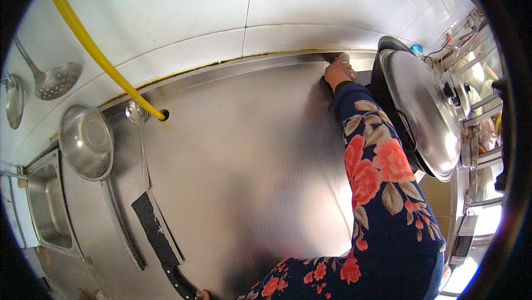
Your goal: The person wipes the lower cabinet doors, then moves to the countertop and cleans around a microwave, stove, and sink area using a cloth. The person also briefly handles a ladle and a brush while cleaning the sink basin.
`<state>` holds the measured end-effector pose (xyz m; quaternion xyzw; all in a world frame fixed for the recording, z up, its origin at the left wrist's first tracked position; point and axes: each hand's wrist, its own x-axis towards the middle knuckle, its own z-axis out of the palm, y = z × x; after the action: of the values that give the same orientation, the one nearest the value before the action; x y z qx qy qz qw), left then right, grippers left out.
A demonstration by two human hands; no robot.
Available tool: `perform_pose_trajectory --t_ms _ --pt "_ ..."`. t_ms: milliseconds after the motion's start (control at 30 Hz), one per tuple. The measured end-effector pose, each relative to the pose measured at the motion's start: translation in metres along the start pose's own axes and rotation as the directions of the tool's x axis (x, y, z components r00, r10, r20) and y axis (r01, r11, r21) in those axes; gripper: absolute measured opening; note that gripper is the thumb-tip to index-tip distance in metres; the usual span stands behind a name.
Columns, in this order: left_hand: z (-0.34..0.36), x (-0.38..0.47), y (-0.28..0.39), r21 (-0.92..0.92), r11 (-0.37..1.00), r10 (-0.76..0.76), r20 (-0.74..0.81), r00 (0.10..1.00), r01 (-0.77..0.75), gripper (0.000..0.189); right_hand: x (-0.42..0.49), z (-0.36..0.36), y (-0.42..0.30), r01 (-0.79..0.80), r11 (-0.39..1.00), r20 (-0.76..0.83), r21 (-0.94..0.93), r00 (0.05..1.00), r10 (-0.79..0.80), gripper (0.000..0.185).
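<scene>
My right hand reaches to the back right corner of the stainless steel counter, its fingers closed around a small pale item that is mostly hidden. Only the fingertips of my left hand show at the bottom edge, beside the black handle of a cleaver; whether they grip it cannot be seen. The cleaver's blade is dark with a bright edge. A metal serving spoon lies just beyond the blade.
A large metal ladle lies at the left, near a sink. A yellow hose enters a hole in the counter. A skimmer hangs on the tiled wall. A black pot with a metal lid stands right of my sleeve.
</scene>
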<state>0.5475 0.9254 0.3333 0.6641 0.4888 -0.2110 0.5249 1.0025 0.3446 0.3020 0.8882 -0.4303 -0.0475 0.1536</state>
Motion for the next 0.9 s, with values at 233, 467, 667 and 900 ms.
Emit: perform_pose_trajectory --t_ms 233,467,667,900 --pt "-0.001 -0.001 0.017 0.136 0.988 -0.08 0.07 0.994 0.07 0.034 0.018 0.011 0.019 0.153 0.953 0.075 -0.261 0.988 -0.138 0.027" --pt "0.0 -0.016 0.028 0.392 0.532 0.727 0.242 0.642 -0.75 0.037 0.061 0.035 0.039 0.208 0.83 0.06 -0.518 0.976 -0.207 0.022" --pt "-0.007 0.0 -0.006 0.375 0.73 0.57 0.126 0.812 -0.571 0.034 0.032 -0.005 0.038 0.15 0.972 0.009 -0.179 0.988 -0.151 0.023" --pt "-0.015 0.011 -0.031 0.379 0.668 0.647 0.13 0.751 -0.641 0.031 0.037 0.003 0.015 0.374 0.795 0.139 -0.478 0.926 -0.352 0.025"
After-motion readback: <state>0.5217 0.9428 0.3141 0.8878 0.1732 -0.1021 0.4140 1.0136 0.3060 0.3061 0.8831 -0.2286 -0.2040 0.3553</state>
